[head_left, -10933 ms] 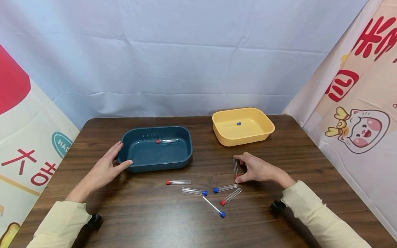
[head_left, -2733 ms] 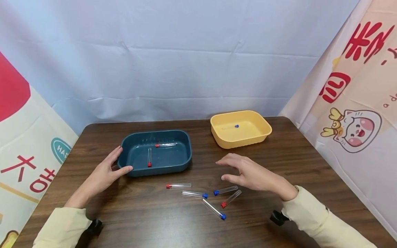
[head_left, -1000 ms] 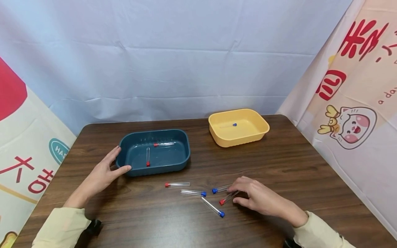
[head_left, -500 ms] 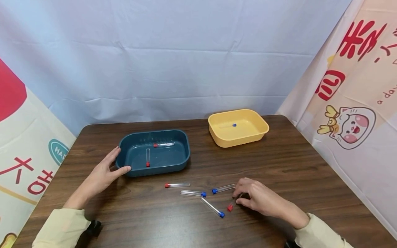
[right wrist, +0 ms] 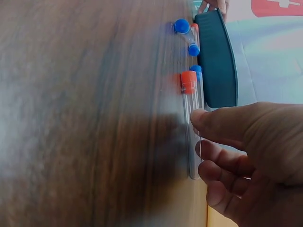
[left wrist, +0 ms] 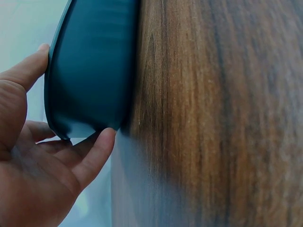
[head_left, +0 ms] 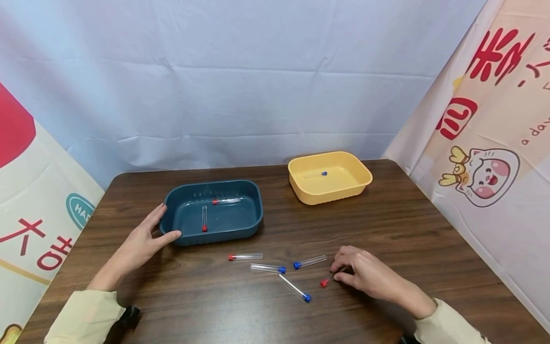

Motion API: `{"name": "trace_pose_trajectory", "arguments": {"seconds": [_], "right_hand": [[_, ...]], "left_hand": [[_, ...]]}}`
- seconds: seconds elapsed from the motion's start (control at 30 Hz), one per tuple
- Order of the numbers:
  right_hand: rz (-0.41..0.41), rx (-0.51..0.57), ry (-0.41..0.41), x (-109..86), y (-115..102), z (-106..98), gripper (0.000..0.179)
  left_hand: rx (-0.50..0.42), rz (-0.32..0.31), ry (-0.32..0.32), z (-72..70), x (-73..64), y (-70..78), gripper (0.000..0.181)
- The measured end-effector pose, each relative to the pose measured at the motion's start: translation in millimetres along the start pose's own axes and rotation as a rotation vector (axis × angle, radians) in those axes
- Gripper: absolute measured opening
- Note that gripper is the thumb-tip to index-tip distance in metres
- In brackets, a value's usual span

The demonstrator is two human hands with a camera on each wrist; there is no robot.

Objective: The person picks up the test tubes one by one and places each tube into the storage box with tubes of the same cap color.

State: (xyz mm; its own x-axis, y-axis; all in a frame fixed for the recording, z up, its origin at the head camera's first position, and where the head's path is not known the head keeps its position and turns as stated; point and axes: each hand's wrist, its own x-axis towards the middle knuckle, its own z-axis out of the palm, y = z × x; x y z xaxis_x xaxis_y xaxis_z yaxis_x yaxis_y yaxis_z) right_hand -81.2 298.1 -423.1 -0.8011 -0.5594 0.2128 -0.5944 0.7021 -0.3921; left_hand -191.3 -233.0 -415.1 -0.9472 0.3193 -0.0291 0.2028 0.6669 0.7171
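My right hand (head_left: 365, 274) pinches a clear test tube with a red cap (head_left: 324, 283) between thumb and fingertips, close over the table. In the right wrist view the tube (right wrist: 190, 127) lies along the fingertips, its red cap away from the palm. My left hand (head_left: 139, 243) rests on the left end of the dark blue basin (head_left: 240, 234), fairly straight fingers and thumb spread across its corner. The left wrist view shows the thumb at the basin's rim (left wrist: 49, 71) and a fingertip low by its wall. Two red-capped tubes (head_left: 204, 217) lie inside that basin.
A yellow basin (head_left: 331, 195) at the back right holds one blue-capped tube (head_left: 324, 174). Between the hands lie a red-capped tube (head_left: 246, 257) and three blue-capped tubes, one white-looking (head_left: 294, 287). The wooden table (head_left: 193, 296) ends at a pale curtain (head_left: 258, 95).
A second red-capped tube has gone into the blue basin since the oldest frame. Lately my right hand has taken another red-capped tube and shifted it right. The left hand has stayed.
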Motion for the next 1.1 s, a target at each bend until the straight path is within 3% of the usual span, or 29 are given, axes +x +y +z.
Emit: {"name": "trace_pose_trajectory", "arguments": {"seconds": [0.77, 1.1], "right_hand": [[0.072, -0.049, 0.060, -11.4, 17, -11, 0.013], [0.170, -0.024, 0.030, -9.4, 20, -15, 0.010]], "left_hand": [[-0.002, 0.005, 0.007, 1.5, 0.5, 0.7, 0.098], [-0.004, 0.001, 0.007, 1.8, 1.1, 0.5, 0.097]]}}
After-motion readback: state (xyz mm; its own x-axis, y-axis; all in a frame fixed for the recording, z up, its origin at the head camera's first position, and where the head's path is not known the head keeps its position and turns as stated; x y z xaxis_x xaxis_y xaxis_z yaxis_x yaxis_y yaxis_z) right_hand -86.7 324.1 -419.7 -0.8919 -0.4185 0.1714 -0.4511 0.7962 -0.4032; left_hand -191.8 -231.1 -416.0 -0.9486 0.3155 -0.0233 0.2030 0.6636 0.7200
